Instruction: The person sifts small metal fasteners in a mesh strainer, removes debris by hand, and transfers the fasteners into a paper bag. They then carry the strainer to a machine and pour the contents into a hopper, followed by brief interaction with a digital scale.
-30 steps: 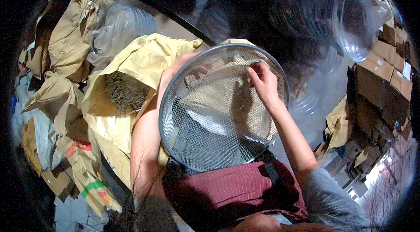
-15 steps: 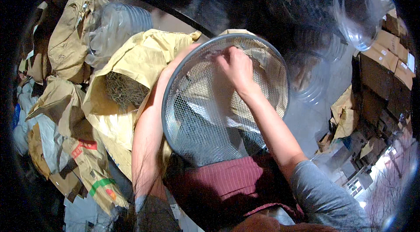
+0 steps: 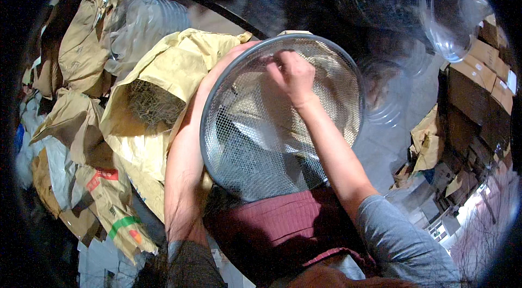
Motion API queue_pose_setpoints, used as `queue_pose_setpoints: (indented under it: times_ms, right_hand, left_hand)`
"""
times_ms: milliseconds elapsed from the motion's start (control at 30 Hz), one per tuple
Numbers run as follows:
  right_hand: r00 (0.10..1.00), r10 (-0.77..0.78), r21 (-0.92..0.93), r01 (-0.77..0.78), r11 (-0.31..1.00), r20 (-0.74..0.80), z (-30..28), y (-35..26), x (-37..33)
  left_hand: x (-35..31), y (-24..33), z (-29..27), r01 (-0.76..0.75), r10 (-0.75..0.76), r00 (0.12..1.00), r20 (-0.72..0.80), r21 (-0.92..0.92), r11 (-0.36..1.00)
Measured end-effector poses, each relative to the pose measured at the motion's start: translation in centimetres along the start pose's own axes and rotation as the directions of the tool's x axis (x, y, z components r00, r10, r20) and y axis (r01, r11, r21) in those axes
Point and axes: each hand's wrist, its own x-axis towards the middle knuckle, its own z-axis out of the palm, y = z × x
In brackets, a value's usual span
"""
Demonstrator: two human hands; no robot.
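In the head view, with the clock face centred on the sieve, a round wire-mesh sieve (image 3: pixel 255 166) with a grey rim is seen at the middle, tilted and set just above the maroon apron (image 3: pixel 272 214), which lies at 6 o'clock. The right hand (image 3: pixel 296 75) is held within the outline of the rim, near 12 o'clock, in front of the mesh; its fingers are curled inward and slightly blurred, and whether anything is pinched between them cannot be told. The left hand (image 3: pixel 242 47) is placed at 11 o'clock, at the outer side of the rim, and is mostly hidden by rim and mesh, so whether its fingers are spread or pressed together cannot be told. At 9 o'clock, beside the left forearm, a yellow paper sack (image 3: pixel 173 58) is seen with its mouth open, and thin dry brown pieces (image 3: pixel 155 104) are held inside it. A ridged clear container (image 3: pixel 163 16) is seen at 10 o'clock. At 8 o'clock a tan bag (image 3: pixel 111 195) marked in red and green is laid. A large clear jar (image 3: pixel 443 22) is seen at 2 o'clock, and cardboard boxes (image 3: pixel 476 79) are stacked near 3 o'clock, with crumpled brown paper (image 3: pixel 427 149) below them.
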Motion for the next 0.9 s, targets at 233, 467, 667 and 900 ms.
queue_pose_setpoints:
  times_ms: [233, 467, 667, 900]
  right_hand:
    - [0.953, -0.301, 0.527, 0.276, 0.804, -0.041, -6.5, -14.1, 2.3]
    - [0.975, -0.080, 0.498, -0.036, 0.867, 0.209, -6.4, -10.8, -3.2]
    - [0.568, 0.531, -0.391, -0.359, 0.847, 0.628, -7.8, 3.6, -10.8]
    - [0.869, 0.115, -0.034, -0.113, 0.993, 0.481, -7.1, 2.3, -9.9]
  left_hand:
    - [-2.4, -3.0, -0.7, -0.025, 0.013, 0.999, -0.045, -0.264, 0.964]
    - [-5.2, -1.7, 0.7, -0.019, -0.008, 0.996, -0.089, -0.305, 0.952]
    - [-2.5, -3.4, 0.2, 0.063, -0.076, 0.997, -0.026, -0.331, 0.942]
    - [-1.8, -4.3, -0.1, 0.084, -0.100, 0.995, -0.029, -0.342, 0.936]
